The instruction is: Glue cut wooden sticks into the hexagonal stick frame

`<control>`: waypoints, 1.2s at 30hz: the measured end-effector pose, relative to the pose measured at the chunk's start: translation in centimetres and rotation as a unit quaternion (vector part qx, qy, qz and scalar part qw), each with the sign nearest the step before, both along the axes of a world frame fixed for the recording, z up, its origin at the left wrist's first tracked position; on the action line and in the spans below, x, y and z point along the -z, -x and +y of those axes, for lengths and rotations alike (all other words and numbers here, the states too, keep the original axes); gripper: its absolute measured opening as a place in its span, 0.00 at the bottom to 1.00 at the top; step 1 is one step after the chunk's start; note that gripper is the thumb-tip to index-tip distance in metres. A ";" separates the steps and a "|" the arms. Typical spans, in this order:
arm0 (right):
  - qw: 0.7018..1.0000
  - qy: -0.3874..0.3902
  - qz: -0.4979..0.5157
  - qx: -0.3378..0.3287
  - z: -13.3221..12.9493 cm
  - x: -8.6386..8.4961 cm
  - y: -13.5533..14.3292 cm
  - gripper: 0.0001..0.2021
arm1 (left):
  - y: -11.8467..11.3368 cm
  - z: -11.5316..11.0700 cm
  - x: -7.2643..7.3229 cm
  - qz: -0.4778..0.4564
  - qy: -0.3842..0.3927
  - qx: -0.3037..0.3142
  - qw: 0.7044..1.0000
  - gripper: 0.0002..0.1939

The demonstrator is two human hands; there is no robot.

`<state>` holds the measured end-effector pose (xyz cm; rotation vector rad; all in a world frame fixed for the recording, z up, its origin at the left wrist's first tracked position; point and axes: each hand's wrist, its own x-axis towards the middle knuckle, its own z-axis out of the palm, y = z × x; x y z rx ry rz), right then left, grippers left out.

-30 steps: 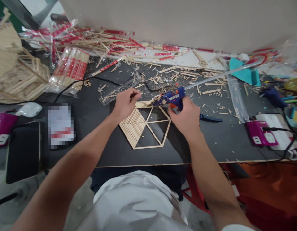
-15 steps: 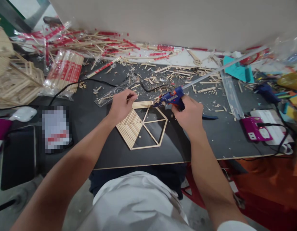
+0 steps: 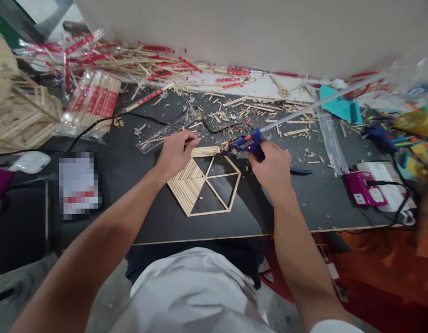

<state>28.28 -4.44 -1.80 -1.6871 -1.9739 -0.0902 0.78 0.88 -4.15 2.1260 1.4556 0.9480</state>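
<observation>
Hexagon [image 3: 196, 182] of thin sticks lies flat on the bench [image 3: 151, 229], between my two hands. Its two left sections are filled with sticks laid side by side; in those on its right and near side I see dark bench between the ribs. A short row [image 3: 206, 151] of sticks runs along its far edge.

My right hand [image 3: 272, 167] is just to the right of the hexagon, its fingers wrapped firmly around the handle of the glue gun [image 3: 248, 142]. The nozzle points left, at the right end of the row; I cannot tell whether they touch. A long glue stick [image 3: 314, 105] juts from the gun's back, away beyond the hexagon's right side.

My left hand [image 3: 175, 152] is at the hexagon's far left corner, thumb and forefinger close together by the row's left end. I cannot tell whether they pinch anything.

Beyond that corner of the hexagon I see a clear ruler [image 3: 153, 144], with scraps [image 3: 234, 111] scattered past the far edge. Well to the hexagon's left are the stick packs [image 3: 92, 101], a white case [image 3: 32, 162], a phone [image 3: 21, 226] and a blurred screen [image 3: 78, 185]. To its right, a blue handle [image 3: 301, 171] shows just past my right hand, and well apart from the hexagon on that side sits a purple adapter [image 3: 366, 189]
</observation>
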 end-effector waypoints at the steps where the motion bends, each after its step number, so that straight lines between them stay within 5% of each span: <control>1: 1.000 0.002 0.001 0.000 0.0 0.0 0.0 0.09 | 0.0 0.0 0.0 0.002 0.001 0.001 1.000 0.08; 15: 1.000 0.005 0.004 -0.001 0.1 -0.1 -0.5 0.13 | 0.0 0.0 -0.3 0.025 -0.009 0.017 0.999 0.09; 20: 0.997 -0.029 0.040 0.063 0.2 -0.4 -0.7 0.09 | 0.0 -0.1 -0.4 0.021 -0.006 0.026 0.999 0.10; 29: 0.988 -0.038 0.046 0.144 1.4 1.8 -2.4 0.22 | -0.3 -0.9 -1.1 0.031 -0.058 0.064 0.996 0.10; 32: 0.992 -0.069 0.044 0.094 0.9 0.2 -1.0 0.16 | -0.4 -1.2 -1.5 0.036 -0.085 0.094 0.991 0.10; 36: 0.985 0.019 0.112 -0.126 0.7 -2.4 2.6 0.10 | -0.6 -1.7 -1.8 0.026 -0.109 0.127 0.986 0.12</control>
